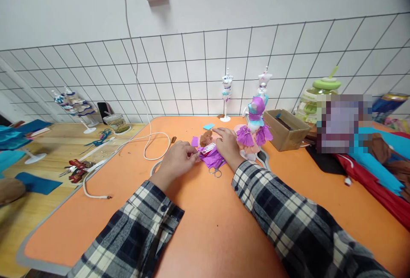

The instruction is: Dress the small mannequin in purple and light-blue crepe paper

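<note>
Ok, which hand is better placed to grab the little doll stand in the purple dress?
Right, probably. The right hand rests on the purple cloth just beside the doll stand; the left hand is farther off, pinching near the small card.

Scissors [215,171] before cloth [212,157] on table [208,226]; box [286,131] right of mannequin [255,127]

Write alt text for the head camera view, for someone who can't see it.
The left hand pinches the edge of purple fabric on an orange table while the right hand presses on it. Small scissors lie beside it; a purple-dressed mini mannequin stands behind.
</note>
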Demonstrator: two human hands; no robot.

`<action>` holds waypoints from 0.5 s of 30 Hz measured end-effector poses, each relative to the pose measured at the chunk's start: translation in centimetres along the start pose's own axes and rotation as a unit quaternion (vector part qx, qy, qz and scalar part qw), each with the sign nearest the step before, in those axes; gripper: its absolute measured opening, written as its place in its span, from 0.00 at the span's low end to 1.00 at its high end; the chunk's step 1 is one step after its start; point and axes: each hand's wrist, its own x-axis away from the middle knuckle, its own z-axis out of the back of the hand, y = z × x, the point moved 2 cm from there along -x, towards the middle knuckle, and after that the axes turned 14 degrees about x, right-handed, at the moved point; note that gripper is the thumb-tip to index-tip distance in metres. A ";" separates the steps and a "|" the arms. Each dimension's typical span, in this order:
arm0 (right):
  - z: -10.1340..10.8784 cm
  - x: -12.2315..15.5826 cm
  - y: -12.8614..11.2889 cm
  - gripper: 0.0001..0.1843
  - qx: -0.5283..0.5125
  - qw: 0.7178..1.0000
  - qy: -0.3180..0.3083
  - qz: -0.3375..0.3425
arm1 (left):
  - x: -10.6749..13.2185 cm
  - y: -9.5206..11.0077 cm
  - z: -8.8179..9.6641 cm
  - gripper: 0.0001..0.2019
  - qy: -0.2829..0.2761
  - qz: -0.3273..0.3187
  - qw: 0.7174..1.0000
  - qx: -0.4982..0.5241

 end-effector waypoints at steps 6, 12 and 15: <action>-1.0 -0.2 1.4 0.16 0.061 0.992 -0.069 -0.086 | -0.1 0.0 -0.5 0.14 -0.030 0.000 1.000 0.004; -0.8 -0.2 0.8 0.14 0.063 0.993 -0.091 -0.047 | 0.2 0.4 -1.1 0.13 -0.004 -0.068 0.997 0.024; -0.7 0.1 0.1 0.13 0.045 0.995 -0.091 -0.009 | 0.2 0.4 -1.9 0.13 -0.036 -0.077 0.994 0.067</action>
